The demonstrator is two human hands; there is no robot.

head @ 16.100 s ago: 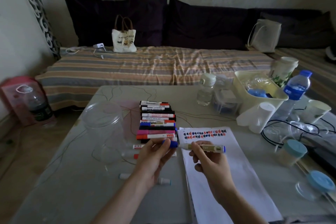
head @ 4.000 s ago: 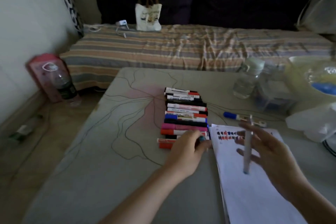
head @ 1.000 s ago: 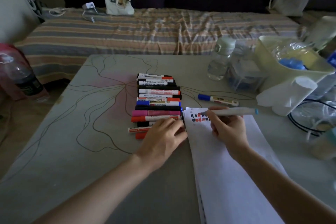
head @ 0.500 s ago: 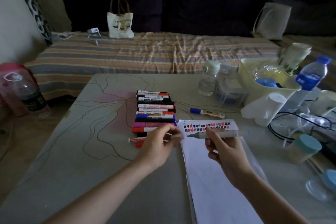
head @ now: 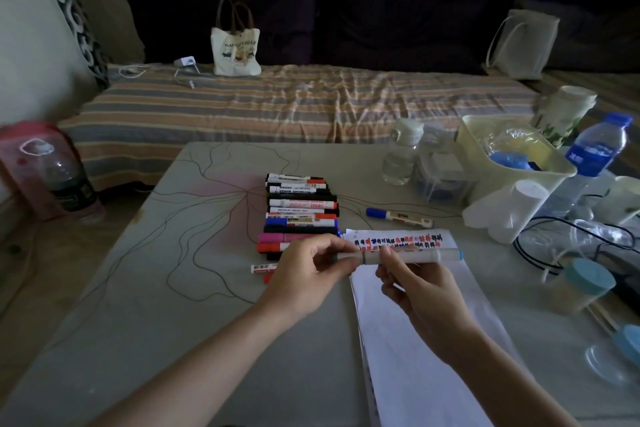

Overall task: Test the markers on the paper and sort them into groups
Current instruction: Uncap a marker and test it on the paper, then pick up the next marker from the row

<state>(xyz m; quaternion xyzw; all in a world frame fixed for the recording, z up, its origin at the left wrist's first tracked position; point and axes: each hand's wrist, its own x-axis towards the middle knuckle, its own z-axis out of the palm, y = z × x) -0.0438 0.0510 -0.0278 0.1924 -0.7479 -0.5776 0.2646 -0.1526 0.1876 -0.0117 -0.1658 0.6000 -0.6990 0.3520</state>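
Both hands meet over the top of the paper (head: 415,340): the right hand (head: 420,291) grips the pale marker (head: 412,256) by its barrel, level, while the left hand (head: 308,274) pinches its cap end, so this looks like capping after a test. Next comes a short carry left to the marker row (head: 299,215) or up beside the lone blue marker (head: 398,217). Bare table (head: 156,305) lies on the left, and the tub (head: 512,163) and cables (head: 554,243) crowd the right.

We see a dim, underexposed indoor frame with soft, diffuse light and no hard shadows. The paper (head: 415,322) is the brightest surface; beyond it the dark cushions (head: 225,0) lose all detail. Wide-angle distortion bends the lines far to either side of the paper. Focus is acceptable at the paper; objects right of it look soft and noisy.
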